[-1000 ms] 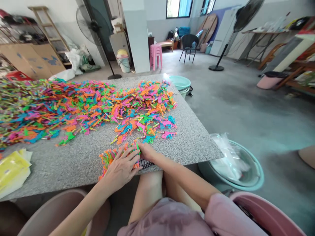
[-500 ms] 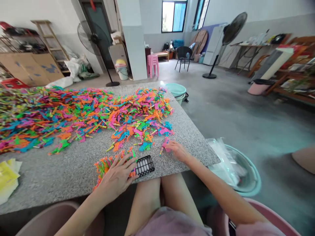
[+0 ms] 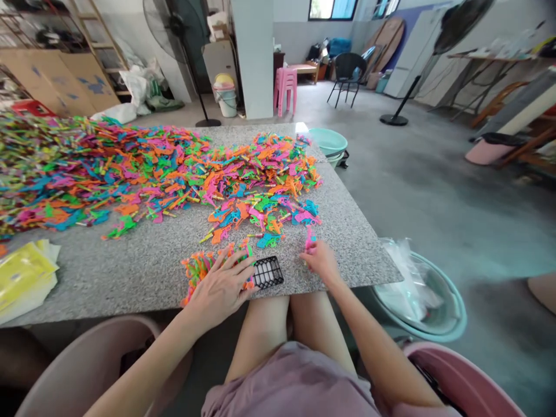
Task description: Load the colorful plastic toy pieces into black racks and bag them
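Observation:
My left hand point(image 3: 222, 285) lies with its fingers stretched out over a packed row of small toy guns point(image 3: 196, 270) in orange, green and pink. At the fingertips, the end of a black plastic lattice basket point(image 3: 269, 272) shows; how far it runs under the hand is hidden. To the right, my right hand point(image 3: 322, 262) pinches a pink toy gun point(image 3: 310, 236) just above the speckled tabletop point(image 3: 351, 249). A small cluster of mixed toy guns point(image 3: 264, 214) lies beyond both hands.
A big heap of colourful toy guns point(image 3: 143, 156) covers the table's far and left side. Yellow printed packets point(image 3: 30, 272) lie at the left. Right of the table edge stands a teal basin point(image 3: 454, 313) holding clear plastic bags point(image 3: 408, 289). Pink tubs point(image 3: 460, 370) flank my legs.
My right hand has turned the pink toy gun from lying tilted on the table to pointing more upright. My left hand stays on the row. The camera view has tipped downward.

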Demonstrator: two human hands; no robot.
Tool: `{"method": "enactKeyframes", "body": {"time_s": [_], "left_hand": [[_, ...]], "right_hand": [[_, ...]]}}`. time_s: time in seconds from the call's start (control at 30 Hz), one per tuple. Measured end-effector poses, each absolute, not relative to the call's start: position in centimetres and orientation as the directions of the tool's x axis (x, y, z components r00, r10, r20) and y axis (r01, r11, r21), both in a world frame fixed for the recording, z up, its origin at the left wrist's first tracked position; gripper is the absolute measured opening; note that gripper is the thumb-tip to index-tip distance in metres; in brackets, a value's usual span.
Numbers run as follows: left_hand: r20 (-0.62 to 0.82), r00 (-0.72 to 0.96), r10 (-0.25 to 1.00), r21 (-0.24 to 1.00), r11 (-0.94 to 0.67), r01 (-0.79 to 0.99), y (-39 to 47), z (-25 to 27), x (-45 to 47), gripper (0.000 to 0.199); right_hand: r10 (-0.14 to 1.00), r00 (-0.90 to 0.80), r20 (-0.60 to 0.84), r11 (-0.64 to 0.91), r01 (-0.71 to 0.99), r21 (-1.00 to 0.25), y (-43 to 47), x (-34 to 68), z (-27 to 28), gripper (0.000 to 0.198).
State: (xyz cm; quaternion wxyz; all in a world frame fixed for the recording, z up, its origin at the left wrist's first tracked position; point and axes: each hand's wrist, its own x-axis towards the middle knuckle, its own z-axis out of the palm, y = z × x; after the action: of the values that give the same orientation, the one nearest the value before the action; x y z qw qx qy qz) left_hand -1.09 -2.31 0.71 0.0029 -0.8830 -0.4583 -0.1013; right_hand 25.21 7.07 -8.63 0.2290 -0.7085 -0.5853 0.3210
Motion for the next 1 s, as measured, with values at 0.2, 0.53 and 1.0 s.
{"method": "enactKeyframes", "body": {"time_s": [0.2, 0.53, 1.0], "left_hand": [[0.152, 0.572, 0.806, 0.048, -0.585, 0.810, -2.2, 1.0, -1.0, 0.028], [0.160, 0.569, 0.807, 0.025, -0.579, 0.815, -1.7, 0.9, -1.2, 0.032], [0.139, 0.566, 0.813, 0.056, -0.577, 0.815, -1.7, 0.7, -1.3, 0.032]], "right_hand": [[0.972, -0.041, -0.230, -0.209, 0.284, -0.936, 3.2, 26.3, -8.9, 0.015], [0.974, -0.173, -0.146, -0.091, 0.291, -0.952, 0.4, 18.8, -9.2, 0.017], [0.927, -0.371, -0.058, 0.202, 0.623, -0.756, 0.7, 15.7, -7.9, 0.009]]}}
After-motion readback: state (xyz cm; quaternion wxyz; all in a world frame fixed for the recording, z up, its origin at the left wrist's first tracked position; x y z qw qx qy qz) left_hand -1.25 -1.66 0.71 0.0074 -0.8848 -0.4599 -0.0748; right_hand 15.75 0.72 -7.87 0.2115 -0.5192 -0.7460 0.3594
